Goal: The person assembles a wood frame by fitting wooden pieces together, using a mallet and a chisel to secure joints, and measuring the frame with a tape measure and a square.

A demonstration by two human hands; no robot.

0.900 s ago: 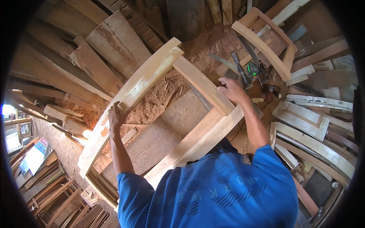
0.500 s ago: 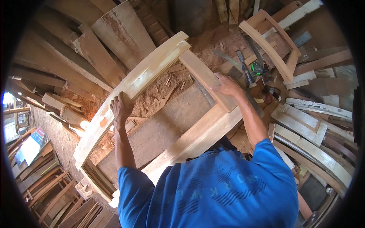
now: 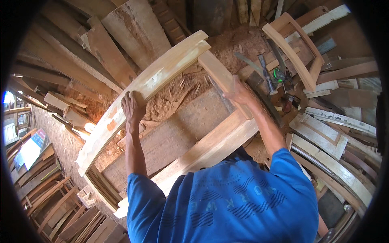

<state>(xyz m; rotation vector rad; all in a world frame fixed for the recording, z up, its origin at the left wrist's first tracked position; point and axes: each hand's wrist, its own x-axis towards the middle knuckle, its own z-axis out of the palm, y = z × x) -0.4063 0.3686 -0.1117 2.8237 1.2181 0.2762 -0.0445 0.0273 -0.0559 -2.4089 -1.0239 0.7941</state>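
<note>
A large pale wooden frame (image 3: 174, 67) lies in front of me, with a curved far rail, a straight near rail and shorter end pieces. White and orange patches mark the far rail. My left hand (image 3: 133, 108) is closed over that rail, left of its middle, fingers bent on the top face. My right hand (image 3: 240, 94) is wrapped round the right end piece, its thumb side toward the opening. A dark wide board (image 3: 162, 141) shows through the opening. My body in a blue shirt covers part of the near rail.
To the right lie a hammer-like tool (image 3: 267, 77), a green-and-black round tool (image 3: 278, 74) and a smaller wooden frame (image 3: 289, 52). Long planks (image 3: 109, 60) lean at the far left. Timber offcuts (image 3: 324, 133) are piled at the right, with sawdust and shavings (image 3: 166, 99) on the ground.
The view has shifted slightly, so the surroundings sit a little farther right. My left hand's fingers look more bent on the far rail; my right hand sits slightly nearer me along the end piece.
</note>
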